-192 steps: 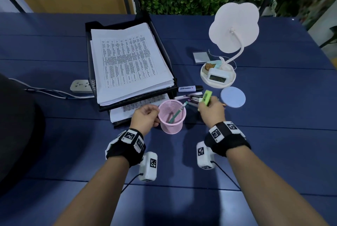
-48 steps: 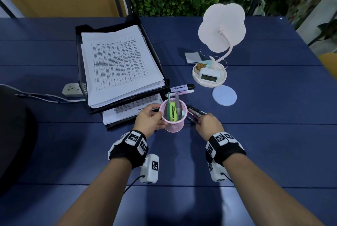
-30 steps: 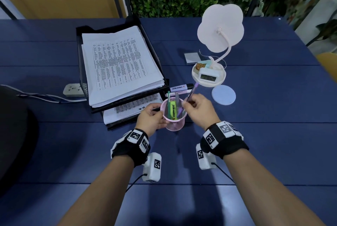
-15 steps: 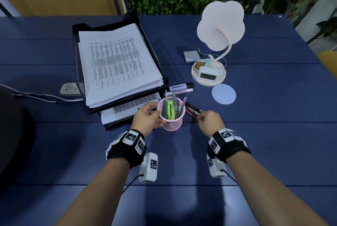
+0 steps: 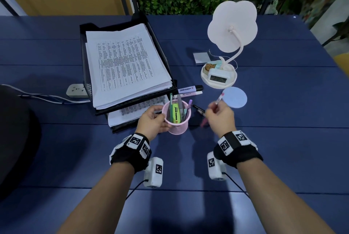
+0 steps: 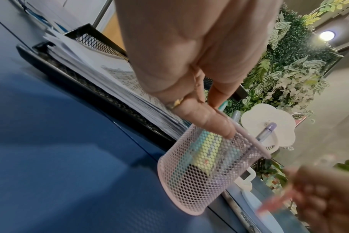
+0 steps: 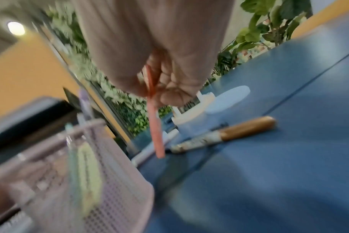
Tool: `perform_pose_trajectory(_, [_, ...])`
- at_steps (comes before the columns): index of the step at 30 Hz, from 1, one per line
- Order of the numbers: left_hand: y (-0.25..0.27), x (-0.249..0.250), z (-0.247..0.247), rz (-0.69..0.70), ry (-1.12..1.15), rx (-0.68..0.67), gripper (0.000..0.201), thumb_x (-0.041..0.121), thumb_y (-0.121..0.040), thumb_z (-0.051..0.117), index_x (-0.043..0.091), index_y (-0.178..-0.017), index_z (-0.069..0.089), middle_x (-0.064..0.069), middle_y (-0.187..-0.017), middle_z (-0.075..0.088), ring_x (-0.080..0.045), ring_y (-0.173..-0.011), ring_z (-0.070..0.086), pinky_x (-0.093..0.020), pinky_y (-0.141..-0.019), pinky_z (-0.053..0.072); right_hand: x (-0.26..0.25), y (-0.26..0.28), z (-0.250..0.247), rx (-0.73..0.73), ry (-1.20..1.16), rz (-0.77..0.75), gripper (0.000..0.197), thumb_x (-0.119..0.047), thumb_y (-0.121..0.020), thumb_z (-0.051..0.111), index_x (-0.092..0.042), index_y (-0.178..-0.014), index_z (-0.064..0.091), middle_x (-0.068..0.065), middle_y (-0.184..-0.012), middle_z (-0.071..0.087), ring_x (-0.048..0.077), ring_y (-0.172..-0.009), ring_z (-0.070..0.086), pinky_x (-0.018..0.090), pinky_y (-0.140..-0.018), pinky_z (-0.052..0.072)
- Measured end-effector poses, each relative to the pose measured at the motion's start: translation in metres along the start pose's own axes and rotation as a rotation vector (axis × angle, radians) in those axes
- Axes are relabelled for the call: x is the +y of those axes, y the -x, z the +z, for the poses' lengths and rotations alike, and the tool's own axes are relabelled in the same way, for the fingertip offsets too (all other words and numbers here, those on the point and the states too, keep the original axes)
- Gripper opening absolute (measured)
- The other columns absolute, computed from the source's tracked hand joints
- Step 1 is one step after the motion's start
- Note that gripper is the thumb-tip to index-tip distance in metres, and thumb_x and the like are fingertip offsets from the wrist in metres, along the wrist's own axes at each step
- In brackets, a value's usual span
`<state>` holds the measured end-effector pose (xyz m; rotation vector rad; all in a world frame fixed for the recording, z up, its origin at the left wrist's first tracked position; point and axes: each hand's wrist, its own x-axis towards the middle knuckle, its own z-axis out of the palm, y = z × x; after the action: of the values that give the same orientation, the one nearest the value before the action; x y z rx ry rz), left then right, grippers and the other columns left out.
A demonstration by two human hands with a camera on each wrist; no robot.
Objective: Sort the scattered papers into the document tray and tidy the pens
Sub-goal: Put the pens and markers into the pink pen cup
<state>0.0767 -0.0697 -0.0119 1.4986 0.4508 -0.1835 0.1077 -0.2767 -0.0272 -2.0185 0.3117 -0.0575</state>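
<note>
So we've got our left hand (image 5: 153,120) wrapped around the side of the pink wire-mesh pen cup (image 5: 178,122), fingers curled on its rim, and the cup is standing upright on the dark blue plank table (image 5: 283,139). Inside it sit a yellow-green highlighter (image 5: 176,114), a green pen (image 5: 171,107), a grey pen (image 5: 180,106) and a lilac pen (image 5: 188,110), all leaning a bit.

Our right hand (image 5: 220,114) is just to the right of the cup, up off the table, pinching a thin pink pen (image 5: 219,99) between thumb and curled fingers. The pen's pretty blurry in every view; in the right wrist view its lower end (image 7: 156,130) hangs below the fingers, beside the cup.

On the table between cup and hand there's a black marker (image 5: 198,109). Two more pastel markers (image 5: 189,91) lie side by side just behind the cup.

The black mesh two-tier document tray (image 5: 162,52) is behind-left of the cup, with a thick stack of printed papers (image 5: 124,63) on top and more sheets (image 5: 136,113) sticking out of the lower tier.

Further right: a white flower-shaped desk lamp (image 5: 232,26), a pale blue round coaster (image 5: 235,97), and a white power strip (image 5: 77,90) left of the tray.
</note>
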Motion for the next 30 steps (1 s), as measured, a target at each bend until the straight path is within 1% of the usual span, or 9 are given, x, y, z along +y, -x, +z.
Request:
perform_pose_trajectory(2, [0.000,0.000,0.003,-0.007,0.007,-0.005,0.025,0.000,-0.095,0.046,0.012,-0.116,0.050,-0.014,-0.082,0.062,-0.011,-0.048,0.065,-0.023,-0.050,0.056,-0.020,-0.001,-0.003,0.071,-0.224,-0.086,0.012,-0.011,-0.086,0.054,-0.022,-0.086,0.056,-0.002,-0.075,0.061,0.008,-0.070,0.064,0.025,-0.071,0.053])
perform_pose_trajectory(6, [0.002,-0.001,0.010,-0.020,0.027,-0.027,0.031,-0.003,-0.094,0.042,0.017,-0.118,0.046,-0.013,-0.083,0.062,-0.012,-0.050,0.066,-0.023,-0.052,0.056,-0.043,0.003,0.000,-0.017,-0.325,-0.187,0.023,-0.007,-0.087,0.058,-0.029,-0.081,0.056,-0.002,-0.076,0.060,0.014,-0.069,0.059,0.027,-0.067,0.053])
perform_pose_trajectory(10, [0.004,0.001,0.012,-0.032,0.035,-0.053,0.029,-0.002,-0.095,0.042,0.017,-0.116,0.045,-0.011,-0.077,0.063,-0.011,-0.049,0.065,-0.022,-0.050,0.056,-0.035,0.013,0.010,-0.253,-0.032,-0.256,0.005,-0.018,-0.088,0.061,-0.020,-0.092,0.062,-0.008,-0.077,0.062,0.005,-0.069,0.058,0.026,-0.074,0.051])
perform_pose_trajectory(11, [0.004,0.002,0.012,-0.034,0.033,-0.057,0.028,-0.002,-0.095,0.043,0.016,-0.117,0.045,-0.011,-0.077,0.062,-0.010,-0.048,0.065,-0.022,-0.050,0.055,-0.033,0.014,0.009,-0.267,0.002,-0.247,0.012,-0.023,-0.090,0.057,-0.018,-0.100,0.062,-0.008,-0.080,0.063,0.007,-0.073,0.059,0.025,-0.077,0.050])
perform_pose_trajectory(14, [0.003,0.003,0.008,-0.034,0.019,-0.065,0.023,0.004,-0.097,0.046,0.013,-0.119,0.048,-0.012,-0.080,0.061,-0.009,-0.049,0.065,-0.021,-0.050,0.055,-0.023,0.011,0.002,-0.216,-0.059,-0.148,0.035,-0.032,-0.089,0.041,-0.016,-0.112,0.060,-0.002,-0.089,0.063,0.015,-0.084,0.060,0.028,-0.086,0.046])
perform_pose_trajectory(17, [0.000,0.003,0.005,-0.030,0.019,-0.067,0.022,0.005,-0.096,0.050,0.011,-0.117,0.050,-0.012,-0.079,0.062,-0.008,-0.048,0.065,-0.022,-0.052,0.055,-0.003,0.001,-0.001,-0.115,0.168,-0.085,0.029,-0.013,-0.091,0.043,-0.009,-0.112,0.063,0.009,-0.102,0.065,0.027,-0.099,0.060,0.035,-0.091,0.047])
perform_pose_trajectory(20, [-0.002,0.003,0.004,-0.030,0.019,-0.062,0.021,0.003,-0.095,0.051,0.010,-0.115,0.051,-0.013,-0.077,0.061,-0.008,-0.048,0.064,-0.022,-0.053,0.056,0.023,-0.008,0.001,-0.131,0.525,-0.082,0.027,-0.004,-0.089,0.045,-0.002,-0.106,0.065,0.019,-0.106,0.060,0.037,-0.101,0.056,0.036,-0.080,0.047])
perform_pose_trajectory(23, [-0.002,0.002,0.005,-0.024,0.020,-0.064,0.020,0.003,-0.095,0.051,0.010,-0.113,0.051,-0.012,-0.075,0.061,-0.008,-0.049,0.064,-0.023,-0.053,0.057,0.037,-0.007,0.003,-0.201,0.744,-0.117,0.024,-0.006,-0.091,0.046,0.000,-0.103,0.065,0.020,-0.101,0.058,0.038,-0.099,0.054,0.031,-0.069,0.037])
perform_pose_trajectory(30, [-0.002,0.004,0.005,-0.016,0.013,-0.068,0.020,0.001,-0.095,0.050,0.009,-0.113,0.051,-0.012,-0.076,0.061,-0.008,-0.048,0.064,-0.023,-0.054,0.057,0.033,-0.006,0.010,-0.277,0.786,-0.065,0.012,-0.013,-0.088,0.058,-0.001,-0.089,0.061,0.018,-0.097,0.062,0.034,-0.090,0.060,0.030,-0.063,0.039])
